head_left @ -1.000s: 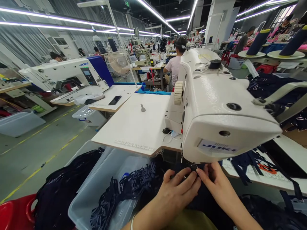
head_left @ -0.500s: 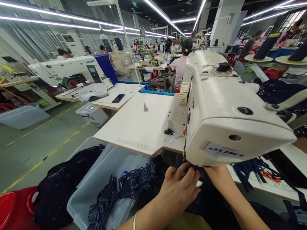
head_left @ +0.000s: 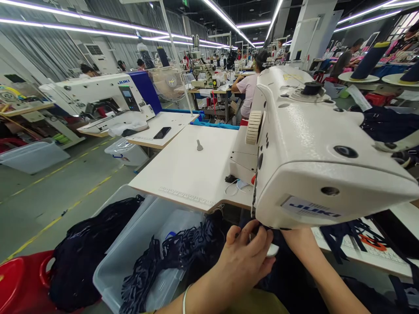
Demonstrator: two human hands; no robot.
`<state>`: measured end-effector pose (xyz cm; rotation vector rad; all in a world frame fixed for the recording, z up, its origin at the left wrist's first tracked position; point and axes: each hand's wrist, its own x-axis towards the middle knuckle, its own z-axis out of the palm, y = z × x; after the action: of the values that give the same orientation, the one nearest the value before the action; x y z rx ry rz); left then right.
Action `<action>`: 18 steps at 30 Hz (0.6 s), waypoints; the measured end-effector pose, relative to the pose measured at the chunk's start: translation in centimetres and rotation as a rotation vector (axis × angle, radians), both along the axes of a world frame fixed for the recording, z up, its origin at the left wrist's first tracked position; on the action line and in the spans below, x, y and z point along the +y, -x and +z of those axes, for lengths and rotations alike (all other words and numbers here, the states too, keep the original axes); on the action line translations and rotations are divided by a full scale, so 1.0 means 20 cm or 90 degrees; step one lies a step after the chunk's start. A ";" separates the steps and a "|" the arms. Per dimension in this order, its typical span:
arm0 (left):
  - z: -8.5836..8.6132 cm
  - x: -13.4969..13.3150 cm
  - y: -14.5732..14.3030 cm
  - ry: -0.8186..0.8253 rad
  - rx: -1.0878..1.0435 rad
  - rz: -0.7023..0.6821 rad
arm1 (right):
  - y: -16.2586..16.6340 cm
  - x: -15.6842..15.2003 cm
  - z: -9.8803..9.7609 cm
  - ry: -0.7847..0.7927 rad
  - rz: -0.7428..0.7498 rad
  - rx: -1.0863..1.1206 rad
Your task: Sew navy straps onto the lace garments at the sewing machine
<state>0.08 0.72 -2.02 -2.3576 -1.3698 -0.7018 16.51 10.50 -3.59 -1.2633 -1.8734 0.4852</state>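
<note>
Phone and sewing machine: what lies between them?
Head view: mostly bare white table, with one small grey peg on it. The phone lies on the neighbouring table, left of the machine.

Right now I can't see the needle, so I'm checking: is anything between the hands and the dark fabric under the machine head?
Nothing visible. The left hand lies directly on the dark fabric; the right hand meets it too, fingertips hidden under the sewing machine head, which also hides the needle area.

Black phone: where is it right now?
Head view, left of centre: the black phone lies flat on the next white table, right of the blue-backed sewing machine.
</note>
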 end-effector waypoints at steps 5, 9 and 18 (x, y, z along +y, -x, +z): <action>0.00 0.00 0.00 0.003 -0.012 -0.003 | 0.02 0.00 -0.03 -0.022 0.007 -0.010; 0.01 0.00 0.00 0.008 -0.016 -0.008 | 0.02 0.00 -0.03 -0.042 0.012 -0.023; 0.01 0.01 0.01 0.008 -0.016 -0.018 | 0.01 0.03 -0.02 -0.081 0.028 -0.042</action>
<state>-0.08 0.84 -1.90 -2.3901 -1.3562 -0.7353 16.39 11.07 -4.00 -1.1681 -1.9583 0.3460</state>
